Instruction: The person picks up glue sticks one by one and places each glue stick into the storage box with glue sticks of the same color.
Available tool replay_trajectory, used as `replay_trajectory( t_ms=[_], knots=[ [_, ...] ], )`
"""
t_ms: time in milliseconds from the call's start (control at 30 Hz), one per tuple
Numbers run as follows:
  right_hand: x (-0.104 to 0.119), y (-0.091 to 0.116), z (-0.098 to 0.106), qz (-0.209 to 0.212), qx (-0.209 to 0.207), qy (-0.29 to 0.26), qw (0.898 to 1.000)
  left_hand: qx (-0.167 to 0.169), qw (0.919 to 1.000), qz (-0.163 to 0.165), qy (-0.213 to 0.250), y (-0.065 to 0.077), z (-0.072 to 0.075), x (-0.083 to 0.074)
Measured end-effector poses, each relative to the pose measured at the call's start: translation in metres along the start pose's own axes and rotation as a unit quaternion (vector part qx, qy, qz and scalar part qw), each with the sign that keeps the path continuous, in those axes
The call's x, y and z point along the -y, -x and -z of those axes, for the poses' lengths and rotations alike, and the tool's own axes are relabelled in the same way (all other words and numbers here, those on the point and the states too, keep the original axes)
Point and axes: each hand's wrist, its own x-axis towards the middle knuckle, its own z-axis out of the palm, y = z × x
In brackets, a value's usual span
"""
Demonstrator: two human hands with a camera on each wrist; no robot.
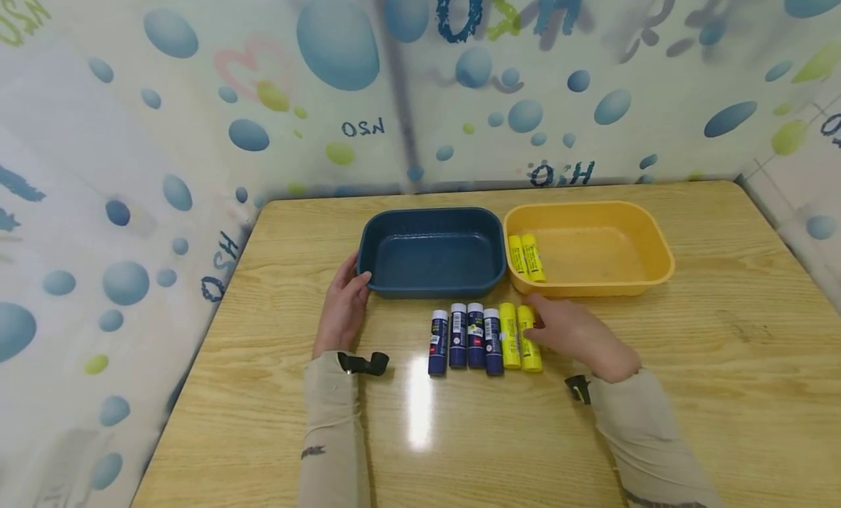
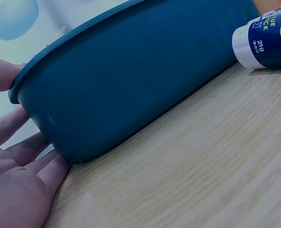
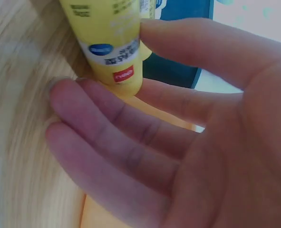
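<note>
A pale wall covering (image 1: 578,147) spans the top and left of the frame, printed with blue and green drops and lettering of H, 2 and O, some of it reversed. Below it, a wood-grain tabletop (image 1: 729,391) fills the rest, its back edge just behind two bins; at right, a broad stretch of wood runs to the side edge.

The yellow bin (image 1: 611,252) sits right of centre, the blue bin (image 1: 434,260) at centre, rims close together, with only a narrow strip of wood between them and the row of sticks below.

At centre left, the left hand (image 1: 343,311) holds its thumb at the blue bin's rim, the other fingers fairly straight against the outer wall. The right hand (image 1: 578,333), right of centre, has its thumb at the side of the outermost yellow glue stick (image 1: 529,347), fingers loosely around its end; whether they clamp it cannot be told.

Eight sticks are counted: four dark blue glue sticks (image 1: 458,340) with white caps and two yellow ones in the row, plus two yellow sticks (image 1: 533,260) at the yellow bin's left end. A blue label reads "21g"; a small red label on yellow is blurred.
</note>
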Motion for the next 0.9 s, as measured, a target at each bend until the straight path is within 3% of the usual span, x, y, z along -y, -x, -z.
replay_trajectory(
  t_ms=[433, 900],
  knots=[
    [-0.0014, -0.0006, -0.0014, -0.045, 0.027, -0.014, 0.999, 0.002, 1.0000, 0.004, 0.001, 0.0004, -0.0012, -0.0008],
    [-0.0030, -0.0013, -0.0021, -0.042, 0.032, -0.020, 0.998, 0.000, 1.0000, -0.005, 0.002, 0.0016, -0.0028, -0.0010]
  ],
)
